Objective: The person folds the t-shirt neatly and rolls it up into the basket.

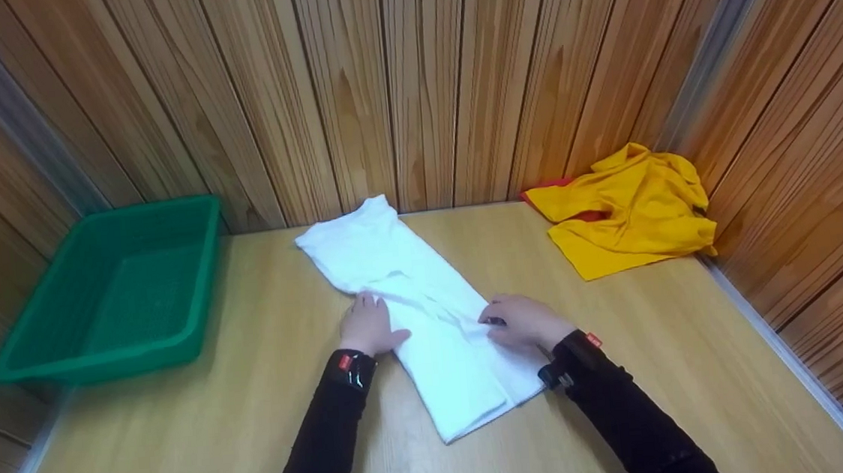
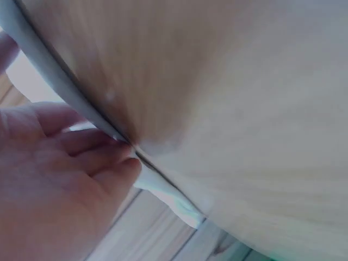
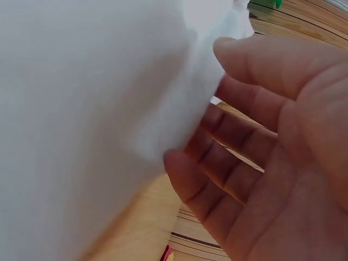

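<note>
A white folded cloth garment (image 1: 428, 319) lies slantwise on the table in the head view, its narrower end toward the back wall; I cannot tell exactly what kind. My left hand (image 1: 370, 326) rests at its left edge, and in the left wrist view the fingers (image 2: 111, 160) touch that edge almost straight. At the right edge is my right hand (image 1: 522, 320). The right wrist view shows its thumb (image 3: 255, 60) apart from the loosely bent fingers (image 3: 201, 187), which touch the edge of the white cloth (image 3: 98, 119).
To the left stands a green plastic basket (image 1: 111, 358) with nothing visible in it. A crumpled yellow garment (image 1: 638, 212) lies at the back right, with a red cloth (image 1: 549, 183) partly beneath it. Wood-patterned walls (image 1: 417, 86) enclose the table (image 1: 182, 443) at the back and sides.
</note>
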Tool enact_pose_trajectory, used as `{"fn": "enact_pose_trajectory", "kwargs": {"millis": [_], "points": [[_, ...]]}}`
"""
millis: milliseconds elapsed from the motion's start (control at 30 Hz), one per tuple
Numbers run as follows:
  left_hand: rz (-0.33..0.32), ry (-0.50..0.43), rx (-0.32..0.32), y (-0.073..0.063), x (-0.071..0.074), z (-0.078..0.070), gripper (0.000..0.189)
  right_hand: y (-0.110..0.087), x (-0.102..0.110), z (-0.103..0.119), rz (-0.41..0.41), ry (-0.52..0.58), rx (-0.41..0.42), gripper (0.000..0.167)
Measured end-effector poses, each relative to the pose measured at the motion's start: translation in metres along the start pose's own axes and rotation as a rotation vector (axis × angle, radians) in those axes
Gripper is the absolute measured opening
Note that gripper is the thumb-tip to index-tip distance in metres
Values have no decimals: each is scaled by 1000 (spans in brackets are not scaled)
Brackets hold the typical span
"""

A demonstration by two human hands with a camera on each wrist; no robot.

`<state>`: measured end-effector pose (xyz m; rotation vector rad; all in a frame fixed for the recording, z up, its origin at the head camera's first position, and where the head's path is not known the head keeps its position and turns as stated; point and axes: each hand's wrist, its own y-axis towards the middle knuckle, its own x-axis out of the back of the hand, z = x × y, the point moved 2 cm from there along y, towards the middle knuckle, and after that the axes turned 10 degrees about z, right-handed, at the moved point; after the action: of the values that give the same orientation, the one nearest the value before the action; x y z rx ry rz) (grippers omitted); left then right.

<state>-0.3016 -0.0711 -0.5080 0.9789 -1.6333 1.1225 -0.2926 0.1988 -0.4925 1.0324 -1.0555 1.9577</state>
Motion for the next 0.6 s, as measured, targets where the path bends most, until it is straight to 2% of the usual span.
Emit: {"fn": "enact_pose_trajectory", "kwargs": {"millis": [133, 300, 433, 600], "points": [[8, -51, -20, 0, 0, 6, 84, -1, 0, 5, 16, 26, 9, 21], [-5, -61, 0, -5, -3, 4, 81, 4, 4, 4, 47, 27, 2, 24], [7, -67, 22, -16, -4, -5, 80, 12, 13, 3, 35, 52, 4, 29], [53, -33, 43, -35, -11, -25, 84, 25, 26, 4, -22, 74, 33, 35]]}}
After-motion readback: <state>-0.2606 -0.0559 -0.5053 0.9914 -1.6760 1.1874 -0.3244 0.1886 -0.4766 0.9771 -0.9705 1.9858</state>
